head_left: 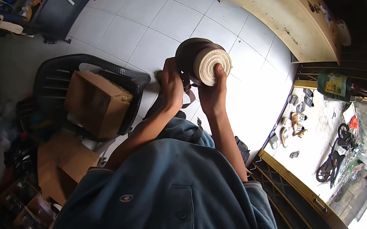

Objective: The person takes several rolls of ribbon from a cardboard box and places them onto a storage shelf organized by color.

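Observation:
A cream woven strap, wound into a tight coil (pixel 205 68), is held up in front of my body with its spiral end toward me. My right hand (pixel 212 96) grips it from below, thumb pressed on the spiral face. Just behind and to the left is a dark brown strap roll (pixel 187 51); the two rolls touch. My left hand (pixel 171 85) is closed at the lower left side of the brown roll, its fingers partly hidden. A loose brown strap end (pixel 189 98) curls down between my wrists.
At left, a black plastic chair (pixel 66 56) carries an open cardboard box (pixel 104 98). Another box (pixel 55 162) lies below it. A dark rack with straps (pixel 52 5) stands far left, a pale wooden table (pixel 273 19) far right. Shoes (pixel 296 124) and a bicycle (pixel 332 158) are beyond the doorway.

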Demonstrator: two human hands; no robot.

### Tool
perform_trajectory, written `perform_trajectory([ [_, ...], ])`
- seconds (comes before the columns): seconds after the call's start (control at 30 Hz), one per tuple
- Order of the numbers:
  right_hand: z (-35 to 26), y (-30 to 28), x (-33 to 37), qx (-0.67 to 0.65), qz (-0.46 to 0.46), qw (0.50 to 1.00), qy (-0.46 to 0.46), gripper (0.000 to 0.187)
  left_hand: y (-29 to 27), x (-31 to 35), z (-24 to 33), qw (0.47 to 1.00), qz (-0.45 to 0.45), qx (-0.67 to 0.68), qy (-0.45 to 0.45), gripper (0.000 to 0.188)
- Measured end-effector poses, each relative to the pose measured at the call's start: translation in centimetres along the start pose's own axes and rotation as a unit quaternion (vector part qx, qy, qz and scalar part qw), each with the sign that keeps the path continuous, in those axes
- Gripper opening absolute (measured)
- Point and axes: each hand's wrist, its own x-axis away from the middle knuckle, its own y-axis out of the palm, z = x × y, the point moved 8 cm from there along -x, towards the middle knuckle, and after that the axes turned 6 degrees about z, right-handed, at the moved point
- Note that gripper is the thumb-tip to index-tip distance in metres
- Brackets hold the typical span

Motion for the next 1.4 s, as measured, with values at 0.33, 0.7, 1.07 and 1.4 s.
perform_trajectory([
  [0.33,1.1,10.7,-12.0,-0.011,0.018,1.000,-0.007,0.060,3.0,-11.5,9.3,0.993,-0.007,0.029,0.112,0.048],
  [0.7,3.9,16.6,-20.0,0.229,-0.010,0.972,0.049,0.083,-0.5,-20.8,16.9,0.988,0.023,0.051,0.146,0.070],
  [1.07,0.9,27.6,-35.9,0.500,-0.422,0.749,0.101,0.101,2.6,-30.6,26.0,0.956,-0.175,-0.143,0.186,0.060],
  [1.4,1.7,32.2,-48.7,0.130,-0.267,0.935,0.193,0.078,2.5,-40.2,24.9,0.976,0.156,0.117,0.092,0.018],
])
